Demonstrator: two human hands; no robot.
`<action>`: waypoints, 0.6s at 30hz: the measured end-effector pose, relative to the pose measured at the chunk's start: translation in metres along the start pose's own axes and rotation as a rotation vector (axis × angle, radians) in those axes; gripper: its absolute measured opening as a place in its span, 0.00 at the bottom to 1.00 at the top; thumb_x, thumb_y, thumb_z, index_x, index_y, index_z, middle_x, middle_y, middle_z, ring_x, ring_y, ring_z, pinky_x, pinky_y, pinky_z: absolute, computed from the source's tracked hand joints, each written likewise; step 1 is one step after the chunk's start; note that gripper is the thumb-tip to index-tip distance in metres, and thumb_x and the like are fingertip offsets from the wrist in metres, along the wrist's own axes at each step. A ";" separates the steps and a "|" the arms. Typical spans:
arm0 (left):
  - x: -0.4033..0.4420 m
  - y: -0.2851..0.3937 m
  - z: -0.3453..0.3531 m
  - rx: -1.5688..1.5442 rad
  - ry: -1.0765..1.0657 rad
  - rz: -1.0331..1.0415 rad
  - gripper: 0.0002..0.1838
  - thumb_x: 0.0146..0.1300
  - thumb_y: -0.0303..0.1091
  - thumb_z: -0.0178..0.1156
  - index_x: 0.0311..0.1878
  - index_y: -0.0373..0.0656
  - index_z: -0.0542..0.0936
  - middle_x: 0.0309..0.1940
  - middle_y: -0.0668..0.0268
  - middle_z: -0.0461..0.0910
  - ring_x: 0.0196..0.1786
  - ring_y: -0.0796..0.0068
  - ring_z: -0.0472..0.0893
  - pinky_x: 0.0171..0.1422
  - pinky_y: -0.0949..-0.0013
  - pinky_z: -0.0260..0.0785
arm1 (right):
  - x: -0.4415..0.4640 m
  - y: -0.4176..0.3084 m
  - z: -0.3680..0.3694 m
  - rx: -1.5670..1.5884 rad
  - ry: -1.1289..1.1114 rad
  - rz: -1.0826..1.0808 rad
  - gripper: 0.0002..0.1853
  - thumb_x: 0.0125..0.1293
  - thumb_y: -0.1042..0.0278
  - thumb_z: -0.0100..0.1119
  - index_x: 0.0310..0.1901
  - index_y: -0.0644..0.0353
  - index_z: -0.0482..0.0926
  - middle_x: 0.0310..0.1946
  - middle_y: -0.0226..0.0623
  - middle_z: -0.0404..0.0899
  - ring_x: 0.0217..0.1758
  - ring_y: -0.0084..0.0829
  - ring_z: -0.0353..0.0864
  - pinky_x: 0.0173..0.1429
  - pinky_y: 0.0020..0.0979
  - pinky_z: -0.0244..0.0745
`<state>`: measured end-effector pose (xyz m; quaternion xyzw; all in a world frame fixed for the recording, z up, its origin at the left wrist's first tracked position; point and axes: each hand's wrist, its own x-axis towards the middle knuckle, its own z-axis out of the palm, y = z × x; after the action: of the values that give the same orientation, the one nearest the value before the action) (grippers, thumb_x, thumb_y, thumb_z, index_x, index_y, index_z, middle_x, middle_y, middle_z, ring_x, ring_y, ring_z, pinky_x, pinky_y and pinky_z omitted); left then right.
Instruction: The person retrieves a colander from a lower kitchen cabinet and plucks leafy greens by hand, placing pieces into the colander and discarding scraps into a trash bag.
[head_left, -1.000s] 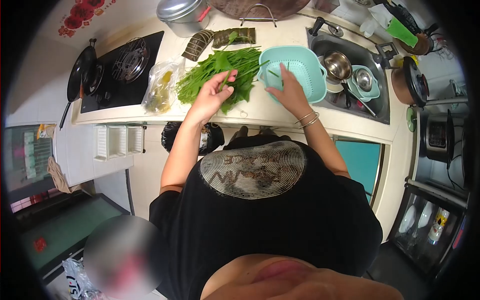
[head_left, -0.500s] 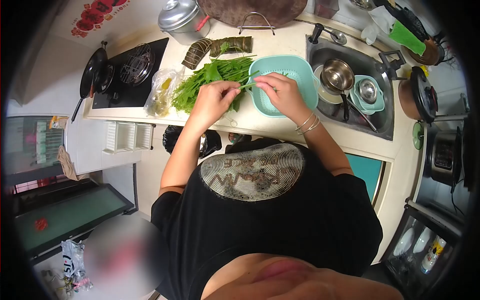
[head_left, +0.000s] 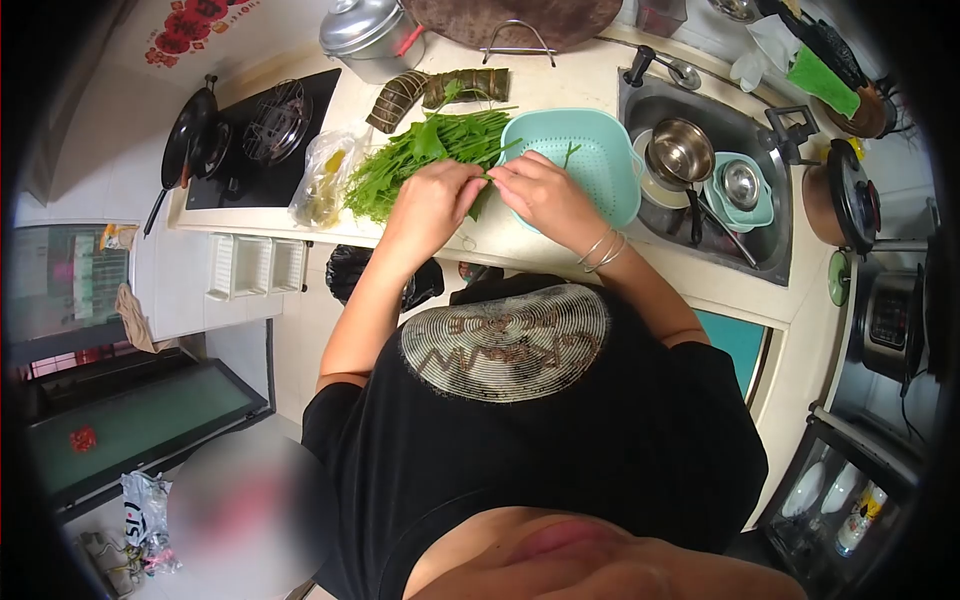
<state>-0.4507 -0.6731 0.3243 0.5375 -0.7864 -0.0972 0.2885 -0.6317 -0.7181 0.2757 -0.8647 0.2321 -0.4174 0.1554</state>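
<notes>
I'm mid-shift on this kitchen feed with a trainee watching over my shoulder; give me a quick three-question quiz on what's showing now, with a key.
1. Choose one. The loose heap of leafy green stems lies: A) inside the dark grey rectangular sink; B) on the cream countertop, beside the square turquoise plastic colander; C) on the flat black cooktop.
2. Fill the gap: the thin silver metal bangles circle the ____ wrist.
3. In your own words: how close are the left hand and right hand, and what shows between their fingertips?

Key: 1. B. 2. Right. 3. Close together, with a bit of thin green stem at their fingertips.
</notes>
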 end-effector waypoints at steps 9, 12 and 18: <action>-0.006 0.002 0.012 -0.114 -0.057 -0.177 0.07 0.63 0.31 0.56 0.36 0.37 0.79 0.24 0.55 0.79 0.27 0.57 0.80 0.33 0.62 0.71 | -0.004 0.007 0.012 0.530 -0.002 0.384 0.12 0.63 0.75 0.54 0.47 0.69 0.78 0.35 0.38 0.80 0.32 0.27 0.79 0.37 0.24 0.74; -0.010 0.000 0.015 -0.151 -0.067 -0.196 0.08 0.65 0.31 0.55 0.36 0.35 0.79 0.23 0.57 0.80 0.25 0.65 0.81 0.32 0.68 0.72 | 0.002 0.011 0.011 0.875 0.058 0.578 0.12 0.66 0.73 0.52 0.47 0.71 0.78 0.37 0.36 0.80 0.32 0.22 0.78 0.39 0.23 0.75; -0.032 -0.020 0.022 -0.302 0.011 -0.319 0.11 0.67 0.32 0.52 0.32 0.35 0.76 0.23 0.61 0.78 0.25 0.70 0.78 0.32 0.69 0.69 | 0.011 0.027 -0.009 1.375 0.378 0.731 0.12 0.69 0.71 0.49 0.48 0.71 0.74 0.39 0.40 0.78 0.37 0.24 0.75 0.44 0.25 0.75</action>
<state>-0.4391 -0.6555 0.2854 0.6065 -0.6662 -0.2551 0.3510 -0.6400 -0.7474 0.2756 -0.3592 0.2138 -0.5291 0.7384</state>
